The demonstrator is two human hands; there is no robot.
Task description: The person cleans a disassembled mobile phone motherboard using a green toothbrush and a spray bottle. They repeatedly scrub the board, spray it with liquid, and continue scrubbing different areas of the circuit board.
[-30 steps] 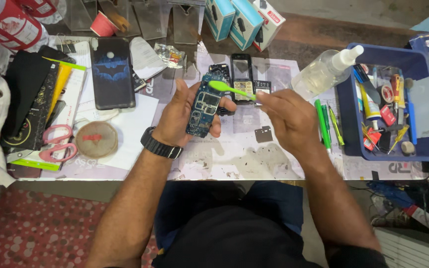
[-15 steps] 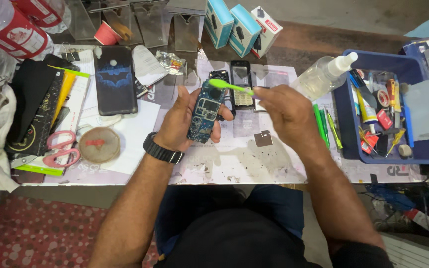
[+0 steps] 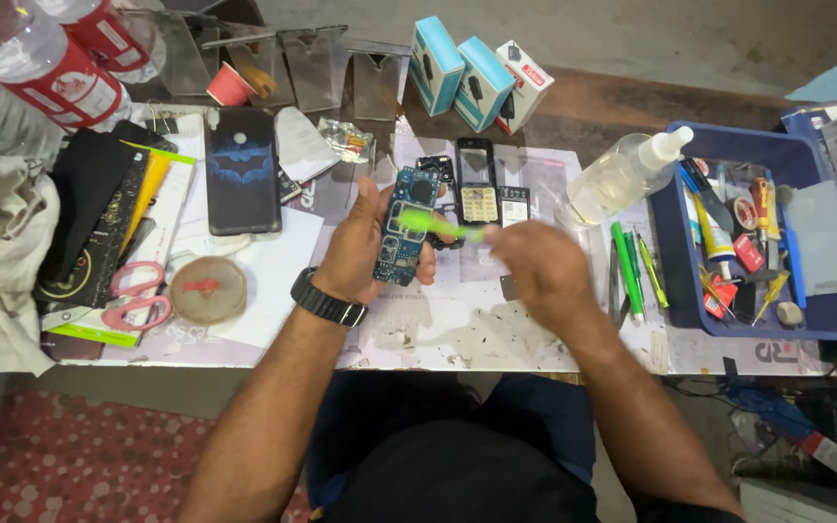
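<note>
My left hand [image 3: 365, 247], with a black watch on its wrist, holds a blue phone circuit board [image 3: 405, 228] upright above the table. My right hand [image 3: 535, 271] grips a bright green toothbrush-like brush [image 3: 433, 225]; its head lies across the face of the board. The right hand is blurred. Just behind the board lie a black keypad phone front [image 3: 477, 184] and smaller phone parts [image 3: 513, 205] on paper.
A blue tray [image 3: 675, 281] of tools stands at the right, with a clear spray bottle [image 3: 622, 179] and green pens [image 3: 627, 266] beside it. At the left lie a black smartphone [image 3: 241, 169], pink scissors [image 3: 133, 295], a round pad [image 3: 207, 289], a cloth and bottles. Small boxes [image 3: 477, 77] stand at the back.
My right hand has slid the green brush to the left and down across the board. The left hand keeps the board in about the same place.
</note>
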